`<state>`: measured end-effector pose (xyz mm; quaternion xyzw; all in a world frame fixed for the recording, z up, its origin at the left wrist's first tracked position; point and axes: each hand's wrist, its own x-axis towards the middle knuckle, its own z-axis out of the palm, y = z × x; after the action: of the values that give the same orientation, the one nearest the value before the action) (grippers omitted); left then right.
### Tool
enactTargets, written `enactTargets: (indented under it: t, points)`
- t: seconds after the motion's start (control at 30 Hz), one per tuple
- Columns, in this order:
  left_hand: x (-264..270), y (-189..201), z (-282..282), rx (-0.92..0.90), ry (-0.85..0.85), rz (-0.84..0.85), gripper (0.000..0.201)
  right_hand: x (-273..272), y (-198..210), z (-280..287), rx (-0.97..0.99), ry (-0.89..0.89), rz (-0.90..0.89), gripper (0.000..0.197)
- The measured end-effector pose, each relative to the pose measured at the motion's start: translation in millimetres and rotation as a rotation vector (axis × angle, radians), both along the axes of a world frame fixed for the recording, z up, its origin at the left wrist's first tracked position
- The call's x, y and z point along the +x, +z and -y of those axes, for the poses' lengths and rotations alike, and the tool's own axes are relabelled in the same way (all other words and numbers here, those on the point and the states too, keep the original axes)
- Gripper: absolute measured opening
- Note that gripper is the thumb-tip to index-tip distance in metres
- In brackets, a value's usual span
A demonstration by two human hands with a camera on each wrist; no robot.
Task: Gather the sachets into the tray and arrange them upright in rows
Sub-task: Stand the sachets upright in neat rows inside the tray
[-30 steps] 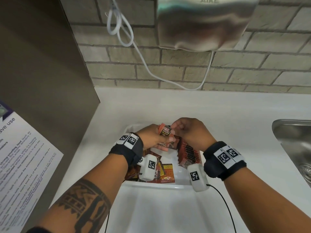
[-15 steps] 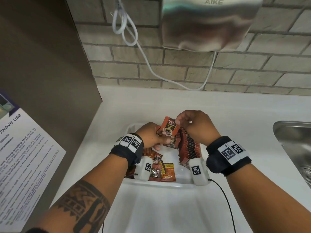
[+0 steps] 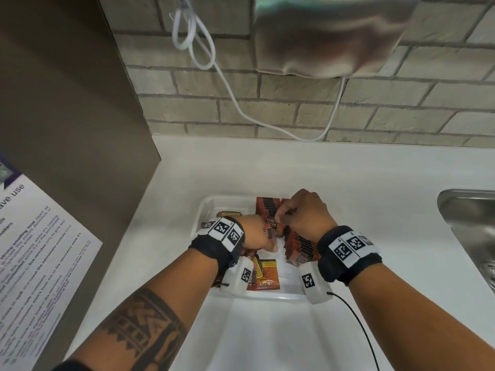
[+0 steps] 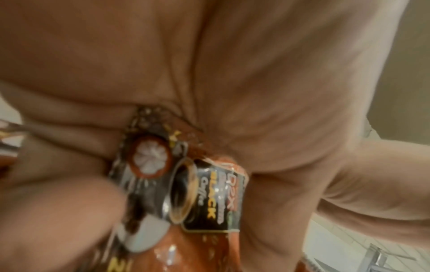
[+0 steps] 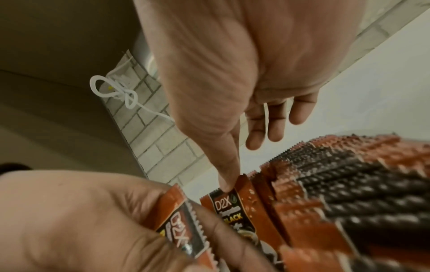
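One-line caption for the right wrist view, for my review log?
Right hand pinches an orange-and-black foil sachet at the end of the upright row; left hand grips another sachet.

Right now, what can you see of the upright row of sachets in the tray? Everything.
The row is many orange-brown, foil-look sachets with black bands and serrated top edges. They are packed face to face and stand roughly upright along the right side of the white tray. Its near end shows a D2X label. The right hand covers its middle and pinches the top edge of a D2X-labelled sachet at the row's face.
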<state>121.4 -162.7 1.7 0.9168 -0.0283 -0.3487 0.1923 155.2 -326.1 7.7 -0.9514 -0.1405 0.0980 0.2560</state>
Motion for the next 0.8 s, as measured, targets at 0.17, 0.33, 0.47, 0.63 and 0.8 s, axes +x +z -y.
enactTargets:
  t: [0.17, 0.33, 0.47, 0.63, 0.8]
  points:
    - [1, 3, 11, 0.012, 0.006, -0.011, 0.035, 2, -5, -1, -0.052, -0.001, -0.007, 0.017]
    - [1, 6, 13, 0.012, 0.008, -0.014, 0.033, 5, -8, 0, -0.077, 0.010, -0.015, 0.017]
    - [1, 8, 14, -0.004, 0.010, -0.027, 0.032, 7, -11, 0, -0.067, 0.017, -0.033, 0.017]
    - [-1, 11, 14, -0.020, 0.036, -0.054, 0.035, 10, -12, 1, -0.045, 0.025, -0.043, 0.008]
    - [0, 7, 11, -0.059, 0.089, -0.105, 0.030, 8, -8, 5, 0.032, 0.015, -0.021, 0.008]
